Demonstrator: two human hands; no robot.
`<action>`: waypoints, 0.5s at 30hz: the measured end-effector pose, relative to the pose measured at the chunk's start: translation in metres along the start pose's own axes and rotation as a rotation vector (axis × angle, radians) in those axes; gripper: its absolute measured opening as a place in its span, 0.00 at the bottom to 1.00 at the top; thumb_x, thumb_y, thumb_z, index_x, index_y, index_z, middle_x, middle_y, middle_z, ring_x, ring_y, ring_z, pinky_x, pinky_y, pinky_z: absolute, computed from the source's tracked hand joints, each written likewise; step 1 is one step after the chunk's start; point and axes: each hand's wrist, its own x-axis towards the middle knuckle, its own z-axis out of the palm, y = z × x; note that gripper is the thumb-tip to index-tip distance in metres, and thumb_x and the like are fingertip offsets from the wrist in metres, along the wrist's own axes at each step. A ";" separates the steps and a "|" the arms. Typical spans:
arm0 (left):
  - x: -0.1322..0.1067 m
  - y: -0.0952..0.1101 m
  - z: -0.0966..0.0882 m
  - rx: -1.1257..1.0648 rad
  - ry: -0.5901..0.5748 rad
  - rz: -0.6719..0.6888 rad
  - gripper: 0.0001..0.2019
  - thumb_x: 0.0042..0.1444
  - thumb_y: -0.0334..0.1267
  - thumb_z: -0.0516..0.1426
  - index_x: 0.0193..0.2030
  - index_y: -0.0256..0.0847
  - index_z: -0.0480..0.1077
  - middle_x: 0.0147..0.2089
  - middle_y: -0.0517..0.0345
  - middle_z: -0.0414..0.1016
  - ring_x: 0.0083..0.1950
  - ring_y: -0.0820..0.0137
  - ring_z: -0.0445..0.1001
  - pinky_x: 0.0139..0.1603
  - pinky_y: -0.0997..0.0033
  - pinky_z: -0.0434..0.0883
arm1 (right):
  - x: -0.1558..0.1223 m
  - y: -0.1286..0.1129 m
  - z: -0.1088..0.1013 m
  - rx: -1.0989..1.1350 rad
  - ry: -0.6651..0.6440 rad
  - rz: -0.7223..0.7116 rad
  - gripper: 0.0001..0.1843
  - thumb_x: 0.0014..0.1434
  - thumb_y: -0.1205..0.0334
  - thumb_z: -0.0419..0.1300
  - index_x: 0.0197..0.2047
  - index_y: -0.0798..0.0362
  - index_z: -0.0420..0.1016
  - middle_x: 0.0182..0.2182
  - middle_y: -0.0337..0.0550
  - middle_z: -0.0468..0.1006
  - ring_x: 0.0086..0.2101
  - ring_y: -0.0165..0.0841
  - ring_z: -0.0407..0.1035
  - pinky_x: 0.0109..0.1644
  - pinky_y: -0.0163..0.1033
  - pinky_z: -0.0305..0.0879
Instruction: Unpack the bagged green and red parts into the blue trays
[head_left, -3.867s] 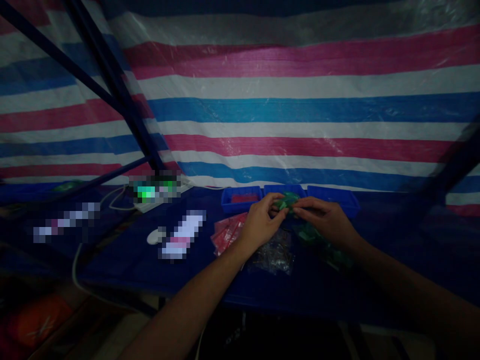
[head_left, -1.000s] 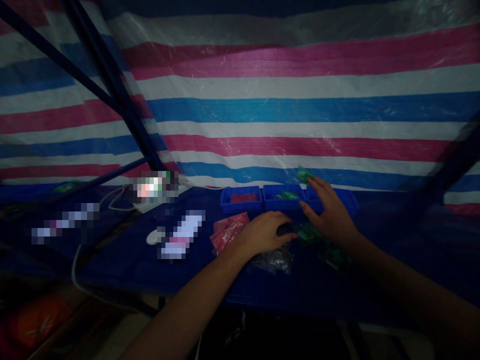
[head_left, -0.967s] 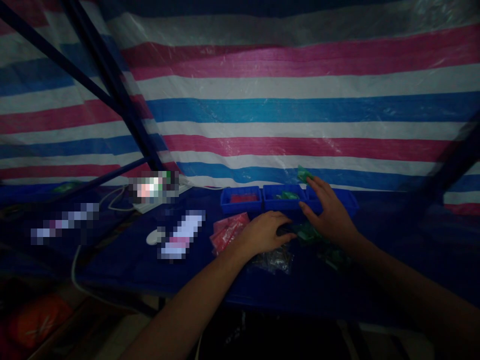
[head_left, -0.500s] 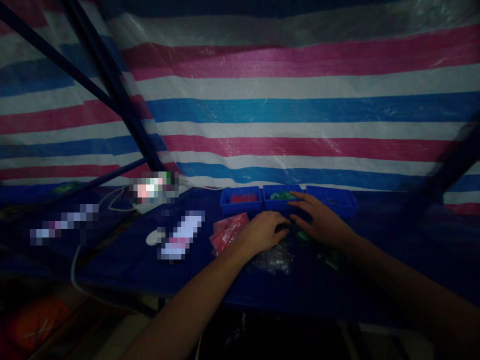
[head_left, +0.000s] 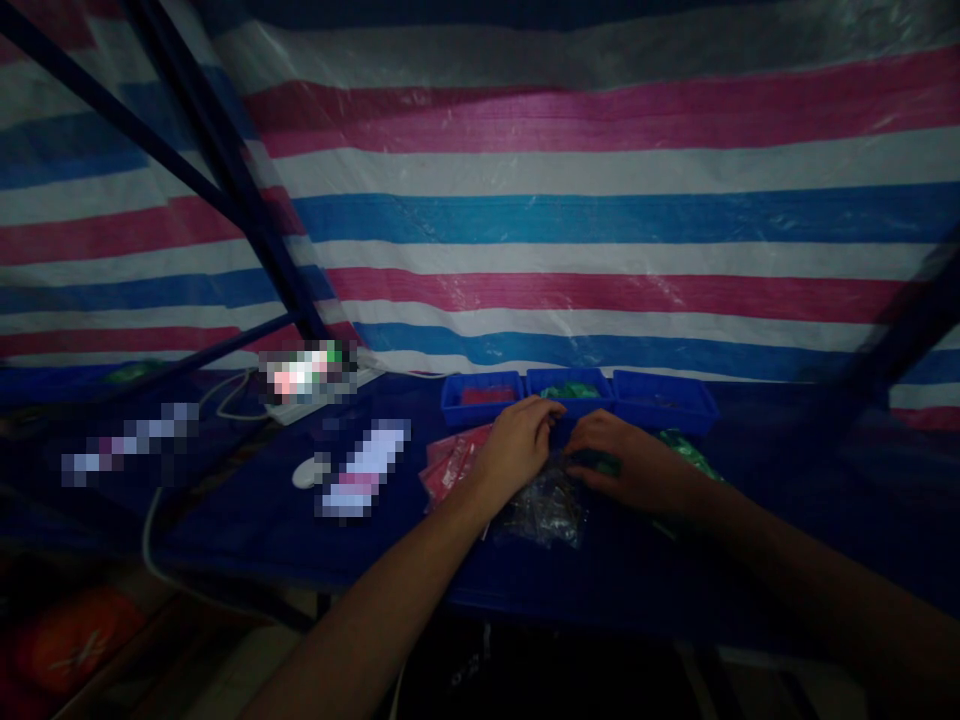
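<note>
My left hand [head_left: 516, 447] is over the middle of the table, fingers curled together beside the thumb; whatever they may hold is too dark to make out. Facing it, my right hand [head_left: 628, 457] is bent round a small green packet [head_left: 602, 461] between thumb and fingers. Below both hands lies a pile of clear plastic bags [head_left: 546, 512] with dark contents. Red plastic packets [head_left: 454, 467] are stacked left of my left wrist. More green packets [head_left: 690, 452] show behind my right wrist, partly hidden by the arm.
Three blue bins line the back: one with red pieces [head_left: 448, 403], one with green packets [head_left: 571, 407], one with small, unclear contents [head_left: 701, 412]. At left are a blurred-out phone-like object [head_left: 366, 470], a white round object [head_left: 307, 474] and a white power strip [head_left: 292, 412] with cables.
My right hand has come down and toward me from the green bin's edge, and its fingers have closed round a green packet. My left hand has shifted slightly left and away, fingers drawn together.
</note>
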 end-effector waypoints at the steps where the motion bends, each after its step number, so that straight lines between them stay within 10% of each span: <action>1: 0.000 0.000 0.000 -0.002 0.006 0.000 0.17 0.62 0.22 0.50 0.52 0.39 0.74 0.51 0.51 0.78 0.51 0.66 0.77 0.57 0.62 0.74 | 0.000 -0.002 0.000 0.011 -0.010 -0.011 0.12 0.63 0.60 0.63 0.51 0.48 0.77 0.46 0.47 0.79 0.51 0.41 0.68 0.58 0.51 0.67; 15: 0.000 0.002 0.001 -0.006 -0.010 -0.003 0.14 0.64 0.25 0.52 0.51 0.39 0.75 0.51 0.51 0.79 0.52 0.64 0.77 0.59 0.58 0.73 | 0.001 0.001 0.006 -0.061 -0.072 -0.002 0.10 0.60 0.69 0.62 0.44 0.49 0.79 0.43 0.47 0.80 0.48 0.41 0.71 0.56 0.49 0.66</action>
